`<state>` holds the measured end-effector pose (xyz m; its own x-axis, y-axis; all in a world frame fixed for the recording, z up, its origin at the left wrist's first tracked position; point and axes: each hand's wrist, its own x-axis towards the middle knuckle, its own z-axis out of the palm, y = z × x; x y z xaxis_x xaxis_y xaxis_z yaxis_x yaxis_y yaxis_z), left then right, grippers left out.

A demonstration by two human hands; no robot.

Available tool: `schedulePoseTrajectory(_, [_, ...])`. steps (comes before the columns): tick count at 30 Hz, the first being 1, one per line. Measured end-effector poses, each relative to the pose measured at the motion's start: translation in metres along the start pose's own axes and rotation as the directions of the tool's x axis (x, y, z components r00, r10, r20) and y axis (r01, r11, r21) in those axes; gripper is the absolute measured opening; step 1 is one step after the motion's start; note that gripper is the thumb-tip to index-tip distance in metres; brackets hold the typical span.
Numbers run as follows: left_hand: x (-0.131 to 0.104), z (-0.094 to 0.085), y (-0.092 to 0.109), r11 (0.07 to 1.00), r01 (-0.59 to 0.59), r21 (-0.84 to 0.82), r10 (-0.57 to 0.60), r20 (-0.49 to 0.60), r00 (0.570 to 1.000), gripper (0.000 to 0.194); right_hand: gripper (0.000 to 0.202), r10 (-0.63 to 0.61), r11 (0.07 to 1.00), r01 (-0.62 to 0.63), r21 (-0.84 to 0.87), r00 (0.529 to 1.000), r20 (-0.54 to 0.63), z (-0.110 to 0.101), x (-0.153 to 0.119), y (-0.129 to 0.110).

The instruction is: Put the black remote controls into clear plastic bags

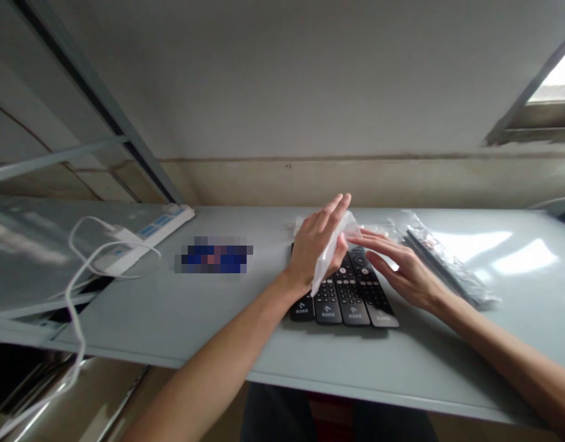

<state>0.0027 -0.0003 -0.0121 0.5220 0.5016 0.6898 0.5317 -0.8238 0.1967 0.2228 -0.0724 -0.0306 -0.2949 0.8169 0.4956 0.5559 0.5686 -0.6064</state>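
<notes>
My left hand [316, 242] is raised over a row of black remote controls [328, 310], gripping a translucent plastic bag [327, 261] between thumb and palm with its fingers stretched upward. Several remotes lie side by side on the grey table [208, 319], their tops partly hidden by my hands. My right hand [404, 270] hovers at the rightmost remote, fingers extended toward the bag and thumb apart. Whether its fingertips touch the bag I cannot tell. More clear plastic [383, 230] lies behind the hands.
On the right lies a dark remote-like item in clear wrapping [448, 264]. A pixelated blue item [214, 259] is left of my hands. A white power strip [148, 239] with a white cable [73, 307] sits by the metal frame [111, 116]. The wall [310, 92] borders the table's back.
</notes>
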Motion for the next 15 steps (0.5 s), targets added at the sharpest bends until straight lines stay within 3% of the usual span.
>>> schedulePoseTrajectory(4, [-0.001, -0.006, -0.004, 0.989, -0.089, 0.116, 0.098, -0.076, 0.992, 0.059, 0.046, -0.063, 0.997, 0.063, -0.043, 0.998, 0.004, 0.001, 0.0, -0.004])
schedulePoseTrajectory(8, [-0.001, -0.008, -0.008, 0.963, -0.048, 0.266, 0.085, -0.13, 0.988, 0.049, 0.063, 0.011, 1.0, -0.01, -0.023, 1.0, 0.026, 0.001, -0.003, -0.002])
schedulePoseTrajectory(12, [0.0, -0.005, -0.012, 0.946, -0.013, 0.324, 0.046, -0.097, 0.994, 0.052, 0.078, 0.042, 0.998, -0.044, 0.037, 0.998, 0.053, 0.002, -0.006, 0.002])
schedulePoseTrajectory(15, [0.0, -0.002, -0.014, 0.946, -0.002, 0.325, 0.021, -0.054, 0.998, 0.059, 0.058, 0.054, 0.998, -0.053, 0.041, 0.998, -0.028, -0.001, -0.004, 0.001])
